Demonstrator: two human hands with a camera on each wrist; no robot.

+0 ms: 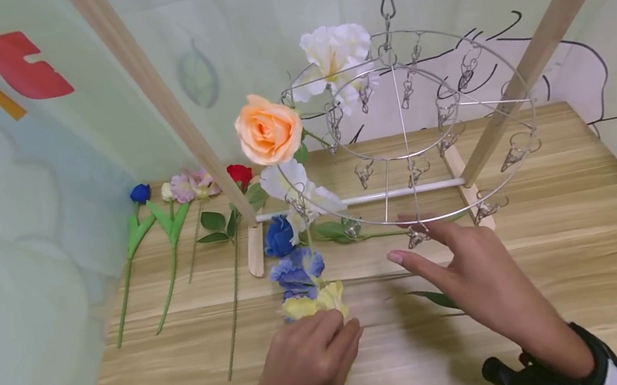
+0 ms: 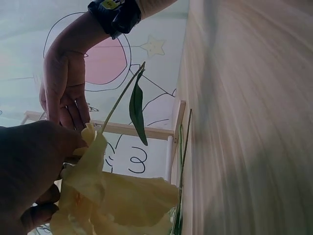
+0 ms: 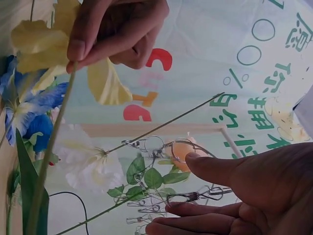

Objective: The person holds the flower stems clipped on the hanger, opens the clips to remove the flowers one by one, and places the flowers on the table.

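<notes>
My left hand [image 1: 315,362] pinches the thin green stem of a yellow flower [image 1: 332,298] just by its bloom. In the right wrist view, the stem [image 3: 55,137] runs down from the fingertips past a long leaf. My right hand [image 1: 474,274] is beside the near rim of a round wire hanger [image 1: 459,213], thumb and fingers spread apart around a metal clip [image 1: 417,238]; I cannot tell whether they touch it. Along the hanger's left side hang an orange rose [image 1: 269,131], a white flower [image 1: 308,192] and another white flower [image 1: 333,51] farther back.
A wooden frame [image 1: 153,96] with a white crossbar [image 1: 392,194] surrounds the hanger. Under it lie a blue rose [image 1: 278,237] and a blue-violet flower [image 1: 298,269]. Farther left are a blue tulip [image 1: 139,194], a white tulip [image 1: 168,192], pink flowers [image 1: 194,185] and a red rose [image 1: 239,175].
</notes>
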